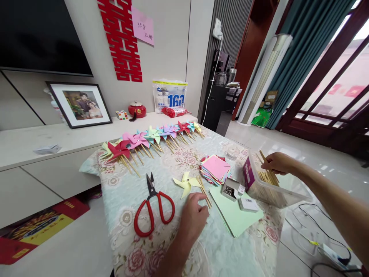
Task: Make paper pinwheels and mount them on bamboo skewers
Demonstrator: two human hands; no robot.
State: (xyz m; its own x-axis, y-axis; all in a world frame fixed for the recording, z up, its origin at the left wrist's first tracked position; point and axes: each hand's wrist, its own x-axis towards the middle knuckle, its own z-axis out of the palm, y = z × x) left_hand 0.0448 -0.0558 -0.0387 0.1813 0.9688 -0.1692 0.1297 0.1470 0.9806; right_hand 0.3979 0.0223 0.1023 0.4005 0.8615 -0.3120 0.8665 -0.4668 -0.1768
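My right hand (278,163) reaches over a clear plastic box (276,196) on the right side of the table, its fingers pinched on a thin wooden stick (263,156). More wooden sticks (268,177) lie inside the box. My left hand (195,211) rests on the tablecloth, fingers loosely bent and thumb apart, with nothing visible between them. Right by its fingertips lie a few loose wooden sticks (204,191) and a pale yellow paper pinwheel (187,184). Red-handled scissors (153,206) lie slightly opened to the left of that hand.
Several coloured pinwheels on sticks (138,140) line the table's back edge. Square coloured papers (215,167) are stacked near the middle. Green sheets (230,219) lie under a small box of metal fasteners (230,190) and a white box (248,204). A tape roll (232,153) sits behind.
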